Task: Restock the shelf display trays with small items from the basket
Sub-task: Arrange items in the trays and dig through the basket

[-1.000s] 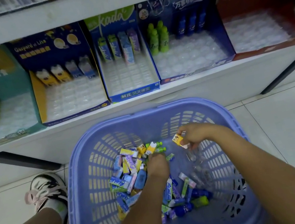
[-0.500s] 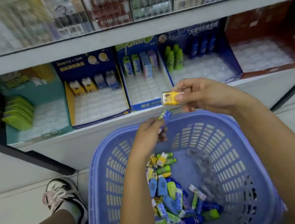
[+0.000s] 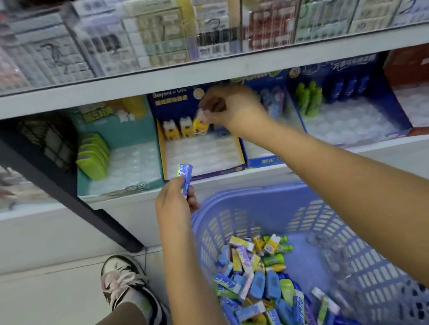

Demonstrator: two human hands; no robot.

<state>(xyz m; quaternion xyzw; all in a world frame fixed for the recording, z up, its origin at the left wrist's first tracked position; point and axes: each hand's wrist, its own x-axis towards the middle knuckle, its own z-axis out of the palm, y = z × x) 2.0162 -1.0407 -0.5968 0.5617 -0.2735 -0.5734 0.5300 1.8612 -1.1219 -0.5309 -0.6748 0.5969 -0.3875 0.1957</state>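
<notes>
Head view, forward-down, close above basket (image 3: 382,276); shelf (image 3: 110,90) probably near.

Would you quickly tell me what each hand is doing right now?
Left hand: holding a blue-and-green pack.
Right hand: pinching a yellow item at the blue tray.

"Gaspard et" on dark blue display tray header (image 3: 173,104), "10" badge on blue tray header (image 3: 334,70)

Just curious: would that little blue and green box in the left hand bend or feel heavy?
Probably light: the left hand holds the blue and green box by its lower end. Likely stiff: it juts up straight. Flat sides suggest no rolling.
</notes>
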